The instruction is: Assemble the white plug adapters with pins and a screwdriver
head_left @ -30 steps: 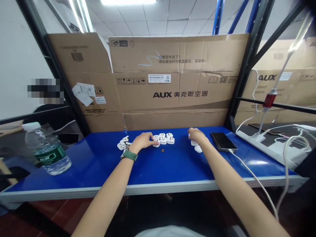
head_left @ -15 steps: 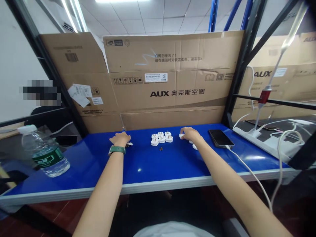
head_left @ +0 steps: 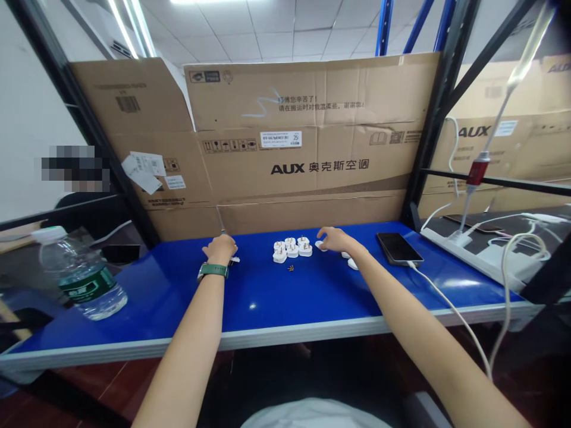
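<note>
My left hand (head_left: 220,248), with a green-strapped watch at the wrist, is closed near the back of the blue table; what its fingers hold, if anything, is hidden. A small white piece (head_left: 235,260) shows beside it. My right hand (head_left: 334,239) pinches a white plug part (head_left: 320,245) just right of the group of plugs. Several white plugs (head_left: 292,251) stand close together in two rows, metal pins up. Small brass-coloured pieces (head_left: 291,268) lie in front of them. Under my right wrist, more white plug parts (head_left: 352,264) are partly covered.
A phone (head_left: 398,248) with a white cable lies to the right, near a power strip (head_left: 473,261). A water bottle (head_left: 87,276) stands at the left. Cardboard (head_left: 294,142) walls off the back of the blue table (head_left: 276,309). Someone sits beyond the left frame post.
My right hand has moved left toward the plugs, carrying the white plug part. My left hand's fingers have drawn in, with the hand staying in about the same place.
</note>
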Available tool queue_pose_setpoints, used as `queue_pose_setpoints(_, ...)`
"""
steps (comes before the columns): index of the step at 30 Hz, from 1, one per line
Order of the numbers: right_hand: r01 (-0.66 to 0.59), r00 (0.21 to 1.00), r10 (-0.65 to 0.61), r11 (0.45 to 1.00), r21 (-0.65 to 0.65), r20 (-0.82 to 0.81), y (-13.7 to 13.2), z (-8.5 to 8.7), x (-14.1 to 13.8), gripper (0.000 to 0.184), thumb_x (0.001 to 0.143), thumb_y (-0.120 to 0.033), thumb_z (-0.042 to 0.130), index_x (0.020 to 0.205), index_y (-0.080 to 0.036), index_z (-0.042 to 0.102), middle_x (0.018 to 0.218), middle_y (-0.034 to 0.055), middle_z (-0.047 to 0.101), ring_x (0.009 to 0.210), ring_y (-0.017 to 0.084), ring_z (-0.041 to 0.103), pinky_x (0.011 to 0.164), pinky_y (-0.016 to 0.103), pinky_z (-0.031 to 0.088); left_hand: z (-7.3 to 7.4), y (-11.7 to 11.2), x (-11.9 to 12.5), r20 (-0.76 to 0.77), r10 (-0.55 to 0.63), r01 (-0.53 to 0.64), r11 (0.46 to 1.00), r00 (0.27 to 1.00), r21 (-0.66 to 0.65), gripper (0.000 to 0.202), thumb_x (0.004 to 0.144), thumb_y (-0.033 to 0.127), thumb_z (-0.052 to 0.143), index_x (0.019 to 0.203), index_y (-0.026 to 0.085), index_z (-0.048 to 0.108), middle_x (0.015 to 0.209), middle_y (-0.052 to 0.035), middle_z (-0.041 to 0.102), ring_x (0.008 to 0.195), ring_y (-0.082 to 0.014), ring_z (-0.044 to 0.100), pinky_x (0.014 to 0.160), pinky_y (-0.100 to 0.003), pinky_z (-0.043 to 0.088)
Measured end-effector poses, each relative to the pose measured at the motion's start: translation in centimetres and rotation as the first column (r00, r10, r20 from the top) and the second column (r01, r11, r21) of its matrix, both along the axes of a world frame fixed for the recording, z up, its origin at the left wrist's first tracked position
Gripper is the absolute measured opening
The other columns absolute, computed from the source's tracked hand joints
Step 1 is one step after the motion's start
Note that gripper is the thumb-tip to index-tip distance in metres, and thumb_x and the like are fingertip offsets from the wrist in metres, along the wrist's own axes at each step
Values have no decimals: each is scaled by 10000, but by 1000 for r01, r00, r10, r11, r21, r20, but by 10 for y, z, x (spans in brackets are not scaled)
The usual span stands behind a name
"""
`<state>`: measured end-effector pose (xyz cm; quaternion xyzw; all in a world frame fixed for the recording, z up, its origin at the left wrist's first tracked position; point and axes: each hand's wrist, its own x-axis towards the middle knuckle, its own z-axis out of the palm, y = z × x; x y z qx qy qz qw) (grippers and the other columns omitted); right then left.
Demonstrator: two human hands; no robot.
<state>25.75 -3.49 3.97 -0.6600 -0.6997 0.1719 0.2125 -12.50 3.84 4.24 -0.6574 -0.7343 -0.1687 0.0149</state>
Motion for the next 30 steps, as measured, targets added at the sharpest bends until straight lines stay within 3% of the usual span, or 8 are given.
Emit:
queue_pose_setpoints(3, -63, 953, 66, 998, 17, -295, -6, 8, 0, 333, 839, -323, 674, 1153, -212, 666, 802, 10, 653, 539, 92, 502, 463, 196, 361, 4, -7, 7, 17, 19, -20, 997, 1000, 70, 316, 764, 313, 697, 1072, 254, 731, 1148, -115, 725, 1140, -358, 634, 939, -466, 437)
queue_pose_setpoints(6, -197, 687, 170, 979, 45, -707, -16, 18, -1, 311, 859, -413, 638, 1099, -216, 643, 750, -15, 585, 430, 43, 287, 382, 182, 210, 9, -12, 20, 57, -175, 158, 962, 983, 223, 402, 771, 270, 729, 1172, 238, 716, 1215, -91, 706, 1167, -310, 632, 976, -390, 472)
queue_pose_setpoints(9, -315, 473, 201, 948, 48, -858, -22, 27, -2, 293, 880, -458, 617, 1048, -217, 623, 821, 12, 626, 430, 36, 196, 367, 189, 164, 10, -17, 39, 72, -464, 412, 839, 883, 355, 472, 762, 261, 787, 1220, 202, 687, 1192, -83, 711, 1118, -246, 658, 1014, -328, 483)
queue_pose_setpoints(12, -369, 381, 177, 929, 26, -907, -24, 29, -3, 348, 906, -532, 607, 1022, -205, 631, 899, 38, 652, 441, 33, 177, 367, 197, 164, 9, -25, 63, 96, -660, 579, 712, 745, 397, 516, 755, 299, 823, 1240, 213, 670, 1170, -70, 719, 1072, -234, 677, 978, -343, 520)
queue_pose_setpoints(17, -351, 429, 205, 935, 47, -880, -24, 23, -8, 501, 887, -684, 596, 994, -196, 646, 841, 18, 600, 449, 33, 196, 379, 192, 138, 10, -48, 94, 144, -828, 734, 549, 542, 400, 543, 763, 339, 835, 1260, 212, 657, 1231, -78, 720, 1100, -240, 677, 961, -356, 536)
queue_pose_setpoints(21, -400, 542, 361, 905, 145, -759, -25, 19, -17, 480, 821, -614, 727, 1095, -227, 655, 857, -16, 572, 496, 37, 276, 409, 168, 171, 11, -63, 107, 127, -896, 833, 442, 425, 333, 546, 781, 330, 827, 1282, 214, 644, 1234, -71, 724, 1106, -229, 682, 995, -350, 512)
queue_pose_setpoints(24, -428, 584, 468, 872, 238, -664, -26, 18, -22, 508, 780, -523, 796, 1187, -258, 647, 916, -18, 588, 559, 55, 369, 430, 166, 219, 9, -66, 111, 145, -908, 850, 420, 394, 317, 528, 779, 317, 829, 1259, 202, 641, 1223, -71, 727, 1104, -226, 686, 983, -333, 510)
queue_pose_setpoints(30, -387, 703, 542, 835, 393, -461, -23, 13, -31, 428, 786, -450, 788, 1121, -206, 681, 931, 18, 650, 778, 146, 567, 594, 218, 405, 4, -64, 114, 195, -884, 816, 468, 426, 339, 534, 738, 400, 844, 1188, 201, 638, 1090, -47, 743, 922, -208, 701, 851, -317, 536)
